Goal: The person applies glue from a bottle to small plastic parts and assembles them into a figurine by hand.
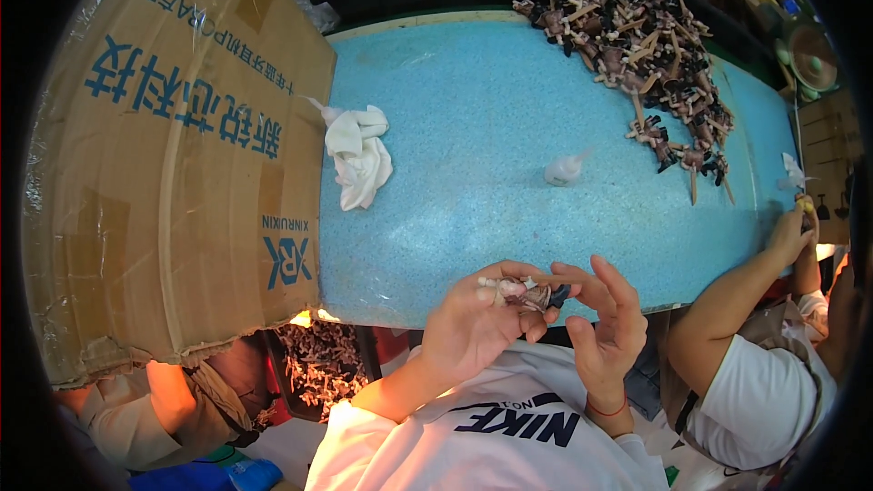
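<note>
Both hands meet just off the tabletop's (473, 127) near edge. Left hand (468, 327) pinches a small doll figure (527, 294); right hand (607, 318) closes fingertips on its dark end. One piece in work; big heap of figures (650, 64) at far right corner looks untouched.

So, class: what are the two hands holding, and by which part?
A small doll figure, pinched between both hands: left hand at its pale end, right hand at its dark end.
</note>
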A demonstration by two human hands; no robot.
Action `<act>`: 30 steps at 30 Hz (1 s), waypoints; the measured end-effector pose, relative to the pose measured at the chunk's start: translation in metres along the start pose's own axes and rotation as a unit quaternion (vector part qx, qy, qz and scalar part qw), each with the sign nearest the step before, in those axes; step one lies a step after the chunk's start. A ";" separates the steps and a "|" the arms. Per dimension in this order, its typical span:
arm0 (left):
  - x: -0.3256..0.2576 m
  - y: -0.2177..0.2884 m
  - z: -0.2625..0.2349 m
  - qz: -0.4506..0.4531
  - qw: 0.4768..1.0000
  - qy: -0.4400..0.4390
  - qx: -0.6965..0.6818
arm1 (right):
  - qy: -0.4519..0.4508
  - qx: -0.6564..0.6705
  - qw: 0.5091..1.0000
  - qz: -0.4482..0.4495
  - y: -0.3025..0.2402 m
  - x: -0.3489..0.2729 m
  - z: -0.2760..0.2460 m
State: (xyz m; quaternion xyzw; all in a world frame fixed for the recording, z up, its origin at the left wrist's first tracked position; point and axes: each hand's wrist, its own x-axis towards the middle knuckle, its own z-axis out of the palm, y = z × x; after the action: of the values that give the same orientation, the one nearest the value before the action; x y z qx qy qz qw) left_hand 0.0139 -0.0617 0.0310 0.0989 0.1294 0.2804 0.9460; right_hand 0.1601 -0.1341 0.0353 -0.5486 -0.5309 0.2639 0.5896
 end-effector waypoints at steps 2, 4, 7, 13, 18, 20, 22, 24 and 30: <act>-0.001 0.000 0.005 0.041 0.999 -0.009 0.021 | -0.018 0.050 0.998 0.015 -0.003 0.000 -0.001; -0.002 0.000 0.005 0.050 0.997 0.002 0.059 | -0.023 0.068 0.997 0.020 0.000 -0.002 0.001; -0.003 -0.003 0.007 0.084 0.987 0.016 0.135 | -0.038 0.074 0.996 0.025 -0.001 0.000 0.001; -0.007 -0.006 0.005 0.107 0.954 0.044 0.276 | -0.042 0.049 0.998 0.015 0.001 0.001 0.003; -0.008 -0.008 0.006 0.164 0.935 0.029 0.314 | -0.039 0.025 0.999 0.005 -0.002 0.005 0.005; -0.009 -0.008 0.002 0.140 0.941 0.020 0.307 | -0.054 -0.001 0.998 -0.029 -0.004 0.009 0.004; -0.009 -0.006 0.002 0.123 0.956 0.013 0.265 | -0.055 -0.016 0.998 -0.035 -0.004 0.009 0.005; -0.008 -0.005 0.004 0.106 0.969 0.006 0.223 | -0.055 -0.029 0.997 -0.041 -0.004 0.008 0.005; -0.005 0.000 0.009 0.049 0.994 -0.007 0.099 | -0.043 -0.060 0.996 -0.052 -0.009 0.009 0.005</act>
State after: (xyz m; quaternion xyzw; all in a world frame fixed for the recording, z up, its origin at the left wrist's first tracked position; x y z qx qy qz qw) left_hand 0.0122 -0.0656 0.0400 0.2001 0.1452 0.3111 0.9176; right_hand 0.1554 -0.1265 0.0460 -0.5426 -0.5984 0.2236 0.5454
